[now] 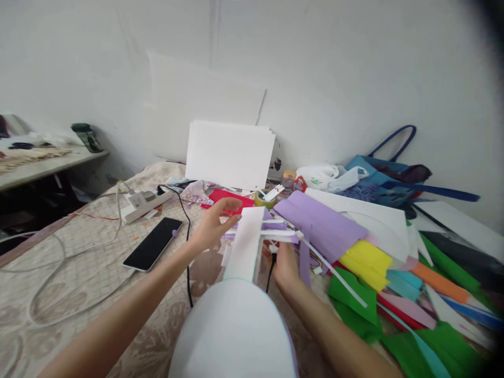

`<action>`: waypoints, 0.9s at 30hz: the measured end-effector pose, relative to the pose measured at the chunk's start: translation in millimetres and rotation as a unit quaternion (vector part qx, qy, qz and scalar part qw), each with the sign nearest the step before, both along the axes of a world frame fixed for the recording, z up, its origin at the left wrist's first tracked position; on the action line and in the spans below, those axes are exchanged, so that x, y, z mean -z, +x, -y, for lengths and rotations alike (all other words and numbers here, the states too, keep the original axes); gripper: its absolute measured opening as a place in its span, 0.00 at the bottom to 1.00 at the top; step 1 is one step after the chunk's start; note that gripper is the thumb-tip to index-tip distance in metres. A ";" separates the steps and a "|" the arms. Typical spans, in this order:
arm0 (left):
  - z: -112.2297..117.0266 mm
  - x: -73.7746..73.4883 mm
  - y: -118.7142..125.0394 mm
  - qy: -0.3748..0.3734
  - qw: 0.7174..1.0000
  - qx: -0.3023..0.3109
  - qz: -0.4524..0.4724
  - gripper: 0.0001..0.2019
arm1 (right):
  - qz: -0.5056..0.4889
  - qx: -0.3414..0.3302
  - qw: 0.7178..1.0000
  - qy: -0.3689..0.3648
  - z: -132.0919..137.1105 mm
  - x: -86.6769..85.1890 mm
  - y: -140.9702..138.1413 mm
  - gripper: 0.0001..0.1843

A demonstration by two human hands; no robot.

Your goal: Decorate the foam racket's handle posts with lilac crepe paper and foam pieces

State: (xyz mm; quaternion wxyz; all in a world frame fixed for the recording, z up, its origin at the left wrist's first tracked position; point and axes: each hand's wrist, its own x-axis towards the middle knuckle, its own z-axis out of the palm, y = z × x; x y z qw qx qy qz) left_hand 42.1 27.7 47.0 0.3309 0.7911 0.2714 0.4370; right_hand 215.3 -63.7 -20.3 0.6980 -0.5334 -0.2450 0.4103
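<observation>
A white board-like piece with a round body [236, 328] and a long narrow neck [247, 239] stretches away from me in the middle. My left hand [216, 223] is by the left side of the neck's far end, fingers curved and apart, nothing seen between them. To the right of the neck, lower down, my right hand [286, 265] is closed around something mostly hidden. A black cord [271, 273] hangs beside its fingers. White and purple strips [281, 233] lie across just beyond that hand.
A black phone [153, 244] and a white power strip [145, 206] with cables lie left. Purple sheets [321, 220], yellow sheets [366, 262] and green sheets [354, 299] pile up right. White boards [230, 155] lean on the wall. A tape roll [264, 199] sits beyond the neck.
</observation>
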 end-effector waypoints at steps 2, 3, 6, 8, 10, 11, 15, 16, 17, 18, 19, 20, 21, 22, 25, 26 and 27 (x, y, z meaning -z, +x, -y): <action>7.7 2.0 11.0 0.026 0.999 0.020 -0.032 0.14 | -0.036 0.026 0.999 0.001 -2.3 -5.2 -2.9 0.07; 11.3 3.1 16.7 0.040 0.998 0.031 -0.048 0.15 | -0.048 0.032 0.998 0.003 -3.1 -7.8 -4.1 0.08; 19.4 6.0 33.0 0.088 0.991 0.076 -0.073 0.18 | -0.075 0.041 0.996 0.007 -4.9 -13.7 -6.7 0.10; 22.4 7.0 41.7 0.123 0.985 0.079 -0.094 0.20 | -0.085 0.042 0.995 0.009 -5.9 -15.3 -7.5 0.11; 24.2 7.0 47.7 0.150 0.979 0.070 -0.115 0.20 | -0.089 0.039 0.995 0.012 -6.7 -15.4 -8.1 0.11; 24.8 6.9 49.6 0.159 0.978 0.064 -0.121 0.20 | -0.089 0.037 0.995 0.014 -7.1 -15.3 -8.4 0.11; 26.1 7.4 52.5 0.174 0.976 0.046 -0.125 0.18 | -0.089 0.028 0.995 0.023 -8.0 -15.4 -10.0 0.10; 26.2 7.7 52.6 0.178 0.975 0.045 -0.128 0.18 | -0.088 0.025 0.996 0.024 -8.2 -15.7 -10.4 0.09; 26.3 8.0 52.6 0.182 0.973 0.043 -0.134 0.18 | -0.086 0.021 0.996 0.024 -8.6 -15.8 -10.7 0.09; 26.4 8.1 52.5 0.188 0.971 0.041 -0.142 0.18 | -0.083 0.017 0.996 0.023 -9.1 -15.9 -10.9 0.09; 26.7 8.1 52.5 0.194 0.968 0.040 -0.153 0.18 | -0.079 0.014 0.997 0.021 -9.7 -15.7 -11.0 0.09; 27.1 7.8 52.5 0.200 0.965 0.037 -0.166 0.17 | -0.074 0.011 0.997 0.018 -10.3 -15.3 -11.0 0.10; 27.6 7.3 52.5 0.207 0.961 0.033 -0.180 0.16 | -0.069 0.008 0.998 0.014 -11.1 -14.6 -10.9 0.10; 28.2 6.6 52.6 0.214 0.957 0.028 -0.195 0.16 | -0.062 0.006 0.998 0.009 -11.8 -13.8 -10.8 0.10; 30.3 4.1 53.1 0.226 0.945 0.021 -0.234 0.13 | -0.035 -0.007 0.999 -0.003 -13.6 -10.7 -10.2 0.13; 30.8 3.3 53.3 0.225 0.944 0.023 -0.241 0.12 | -0.026 -0.012 1.000 -0.005 -13.8 -9.9 -10.1 0.15; 31.2 2.5 53.4 0.223 0.942 0.026 -0.247 0.12 | -0.017 -0.016 1.000 -0.006 -13.9 -9.2 -9.9 0.17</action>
